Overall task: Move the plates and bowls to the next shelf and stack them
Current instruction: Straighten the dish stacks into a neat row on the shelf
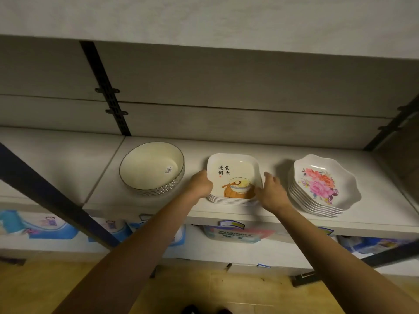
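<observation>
A stack of square white plates (233, 171), printed with characters and a bowl picture, sits mid-shelf near the front edge. My left hand (200, 184) grips the stack's left side, fingers curled round the rim. My right hand (271, 191) lies against the stack's right side, its fingers fairly straight and spread. To the left stands a stack of round cream bowls (152, 168) with a sticker inside. To the right stands a stack of scalloped plates with a pink flower print (322, 184).
The pale shelf board (158, 205) has bare room behind the stacks and further left. A dark diagonal bar (52, 200) crosses at the left. Packaged goods (233, 234) sit on the shelf below. Black uprights (104, 87) run up the back wall.
</observation>
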Tool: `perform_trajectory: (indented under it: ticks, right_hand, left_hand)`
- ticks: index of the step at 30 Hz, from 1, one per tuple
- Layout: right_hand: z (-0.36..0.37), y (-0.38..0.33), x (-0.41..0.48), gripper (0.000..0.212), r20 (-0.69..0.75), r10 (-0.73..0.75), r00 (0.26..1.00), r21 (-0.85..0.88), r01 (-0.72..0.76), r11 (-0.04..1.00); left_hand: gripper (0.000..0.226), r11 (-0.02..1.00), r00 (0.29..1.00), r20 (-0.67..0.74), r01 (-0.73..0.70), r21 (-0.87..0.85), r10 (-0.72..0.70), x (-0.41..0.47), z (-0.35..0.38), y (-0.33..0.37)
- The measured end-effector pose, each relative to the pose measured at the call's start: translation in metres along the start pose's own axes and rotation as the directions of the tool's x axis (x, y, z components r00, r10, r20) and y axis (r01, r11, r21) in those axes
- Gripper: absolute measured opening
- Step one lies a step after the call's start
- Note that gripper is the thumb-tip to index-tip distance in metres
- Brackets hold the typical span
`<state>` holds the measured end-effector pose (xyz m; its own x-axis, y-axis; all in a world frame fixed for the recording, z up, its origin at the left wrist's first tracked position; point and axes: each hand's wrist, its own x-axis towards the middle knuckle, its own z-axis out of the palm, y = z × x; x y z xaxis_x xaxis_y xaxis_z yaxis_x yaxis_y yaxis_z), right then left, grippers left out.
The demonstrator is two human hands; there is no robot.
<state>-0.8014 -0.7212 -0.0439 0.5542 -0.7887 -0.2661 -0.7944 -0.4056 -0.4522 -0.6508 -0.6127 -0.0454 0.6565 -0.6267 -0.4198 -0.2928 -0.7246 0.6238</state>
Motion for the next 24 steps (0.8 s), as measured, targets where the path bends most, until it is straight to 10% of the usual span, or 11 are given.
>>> perform_trajectory:
  ticks: [4,10,16,19,24]
  right_hand:
    - [0.005,-0.028,-0.007,0.045,-0.263,-0.269,0.926,-0.023,0.273,0.962]
    - [0.03,-0.101,-0.013,0.037,-0.031,-0.246,0.969,0.427,0.235,0.873]
    - [0.075,-0.152,-0.025,0.051,0.355,-0.165,0.92,0.667,-0.125,0.734]
    - [0.088,-0.163,-0.028,0.043,0.319,-0.159,0.934,0.635,-0.087,0.768]
    - [0.094,-0.163,-0.024,0.04,0.226,-0.106,0.968,0.61,-0.056,0.791]
  left_hand:
    - [0.034,0.977,0.944,-0.255,-0.212,0.015,0.209,-0.017,-0.034,-0.007]
    - [0.035,0.95,0.739,-0.646,-0.304,-0.068,0.19,-0.018,-0.117,-0.07]
    - [0.059,0.859,0.958,-0.217,0.053,-0.508,-0.187,0.006,-0.154,-0.139]
    - [0.048,0.681,0.98,-0.043,0.104,-0.725,-0.196,0.008,-0.142,-0.146]
    - [0.043,0.724,0.988,-0.031,0.089,-0.684,-0.151,0.015,-0.122,-0.147]
